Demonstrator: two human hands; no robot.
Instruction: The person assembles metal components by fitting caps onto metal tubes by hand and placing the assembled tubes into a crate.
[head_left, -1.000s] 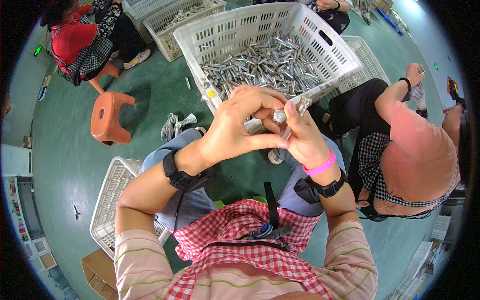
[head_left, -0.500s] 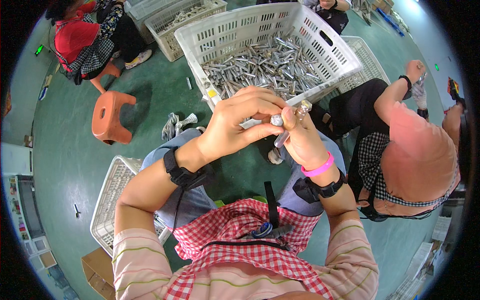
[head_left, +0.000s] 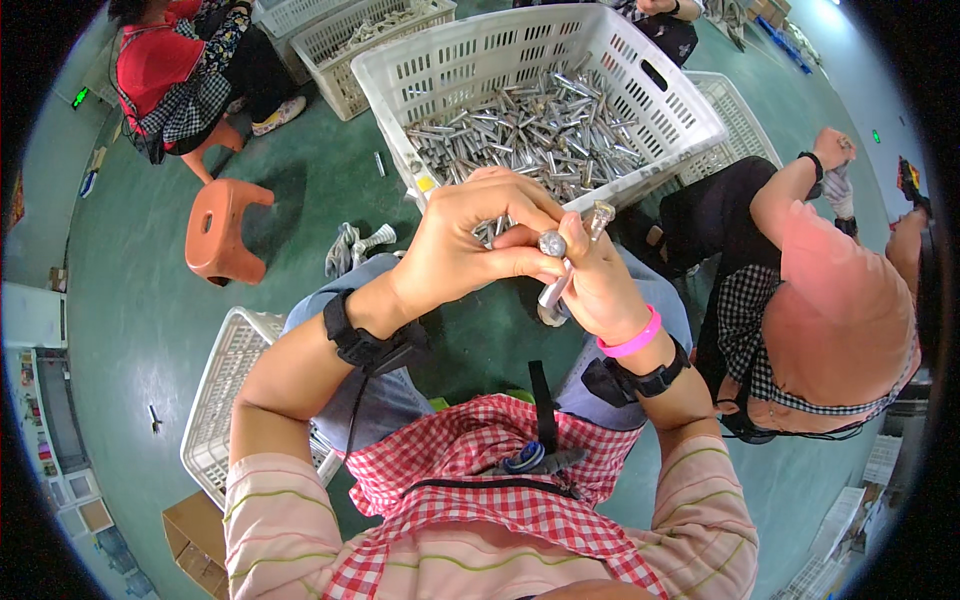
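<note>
Both hands are raised close together in front of the near edge of a large white crate (head_left: pixel 462 70). Between the thumb and fingers of my left hand (head_left: pixel 460 235) is a small silver tube (head_left: pixel 551 243), its round end facing up. My right hand (head_left: pixel 608 290) grips a second tube, shiny and slender (head_left: pixel 550 295), which slants across the palm. Its wider, yellowish-clear end (head_left: pixel 603 212) sticks up past the thumb. The fingertips of the two hands nearly touch, and some fingers are hidden behind the tubes. Many similar silver tubes (head_left: pixel 530 135) lie heaped in the crate.
Left of me stand an orange stool (head_left: pixel 207 225) and a low white basket (head_left: pixel 215 395). Pale gloves (head_left: pixel 355 247) lie on the green floor by my knee. A co-worker in a pink top (head_left: pixel 835 310) sits close on the right, another in red (head_left: pixel 160 60) at far left.
The slender tube in my right hand has turned a little, and more of its lower end shows. My hands stay at nearly the same spot.
</note>
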